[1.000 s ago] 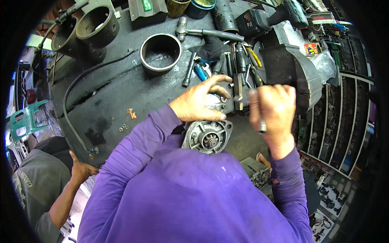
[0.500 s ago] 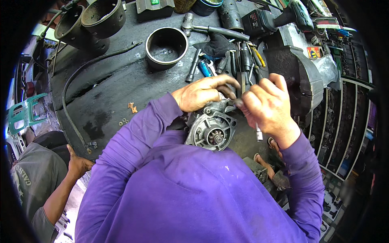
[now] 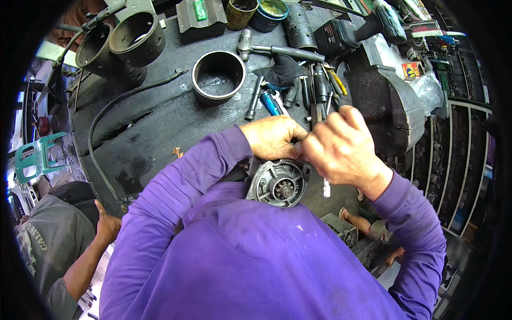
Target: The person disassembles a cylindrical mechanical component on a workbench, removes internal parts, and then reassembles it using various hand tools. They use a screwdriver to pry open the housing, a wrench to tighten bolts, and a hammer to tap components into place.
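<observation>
While the right hand [image 3: 344,149] is closed around a metal tool [image 3: 326,188], the left hand [image 3: 272,137] lies over the top of the gear housing [image 3: 261,184].
The housing sits at the near edge of the bench [image 3: 149,125], its toothed pinion [image 3: 284,189] exposed; the tool's shiny end projects below the right fist. Whether the bent left fingers grip anything cannot be told. Beyond lie a hollow cylinder [image 3: 217,99] and a hammer [image 3: 277,50].

Open bench top [image 3: 157,118] left of the round cup [image 3: 217,100], bendy hose [image 3: 91,133] farther left, hammer [image 3: 290,52] and tool pile [image 3: 320,87] blocking the cup's right, left hand [image 3: 271,137] and right hand [image 3: 342,149] in the way below right.
</observation>
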A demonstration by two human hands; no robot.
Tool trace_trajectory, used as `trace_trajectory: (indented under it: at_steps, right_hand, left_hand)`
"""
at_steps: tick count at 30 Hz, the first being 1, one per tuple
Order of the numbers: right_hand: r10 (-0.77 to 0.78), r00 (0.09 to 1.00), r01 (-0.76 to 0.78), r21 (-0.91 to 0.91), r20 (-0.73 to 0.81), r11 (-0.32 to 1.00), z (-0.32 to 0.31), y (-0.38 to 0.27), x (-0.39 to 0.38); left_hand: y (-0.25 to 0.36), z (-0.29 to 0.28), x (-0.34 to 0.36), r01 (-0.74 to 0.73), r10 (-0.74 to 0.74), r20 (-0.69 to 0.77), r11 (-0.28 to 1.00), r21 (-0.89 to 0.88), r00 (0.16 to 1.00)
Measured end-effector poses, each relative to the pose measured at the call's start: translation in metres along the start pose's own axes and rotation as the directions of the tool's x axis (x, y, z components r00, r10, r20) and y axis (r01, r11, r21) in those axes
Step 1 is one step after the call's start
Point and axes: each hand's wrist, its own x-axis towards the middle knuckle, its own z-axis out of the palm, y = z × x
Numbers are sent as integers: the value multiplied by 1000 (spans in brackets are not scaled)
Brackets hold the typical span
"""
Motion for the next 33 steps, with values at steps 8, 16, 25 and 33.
trace_trajectory:
  at_steps: [8,16,25,33]
  right_hand:
    - [-320,944,321,1,-87,947,0,17,-2]
    - [-79,993,90,140,-88,986,13,10,2]
    - [360,921,-364,3,-146,931,17,-27,-4]
    - [605,796,-602,-93,-5,793,12,-56,-9]
  left_hand:
    - [6,-1,4,134,-140,32,980,148,990]
    - [15,-7,4,86,-96,53,982,169,994]
    - [21,1,-6,96,-91,-45,987,127,995]
    - [26,-3,-1,-5,7,-37,999,52,999]
